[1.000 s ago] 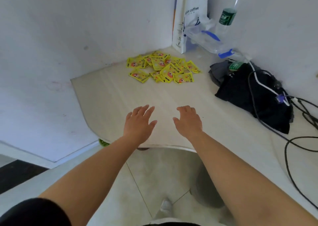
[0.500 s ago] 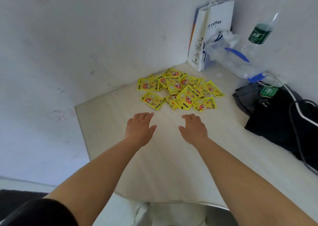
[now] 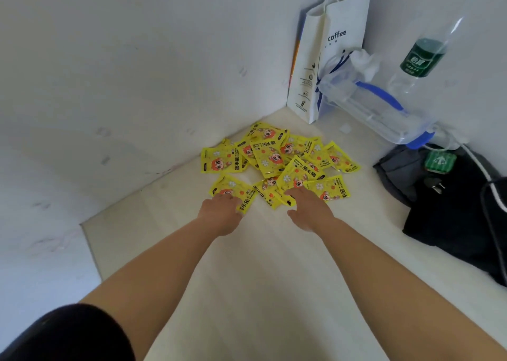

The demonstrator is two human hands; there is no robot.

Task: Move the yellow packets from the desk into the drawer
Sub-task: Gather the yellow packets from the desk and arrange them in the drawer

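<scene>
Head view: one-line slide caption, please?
Both hands, left and right, reach the near edge of the yellow packets heaped on the desk.

walls [image 3: 137,58]: white, scuffed, meeting in a corner
table [image 3: 260,278]: pale wood grain, fitted into that corner
light: soft, even daylight

We see a pale wood surface [image 3: 247,292] set into a white corner. A heap of yellow packets [image 3: 277,163] lies on it; behind the heap stands a paper bag [image 3: 329,58], to its right dark cloth [image 3: 450,218].
</scene>
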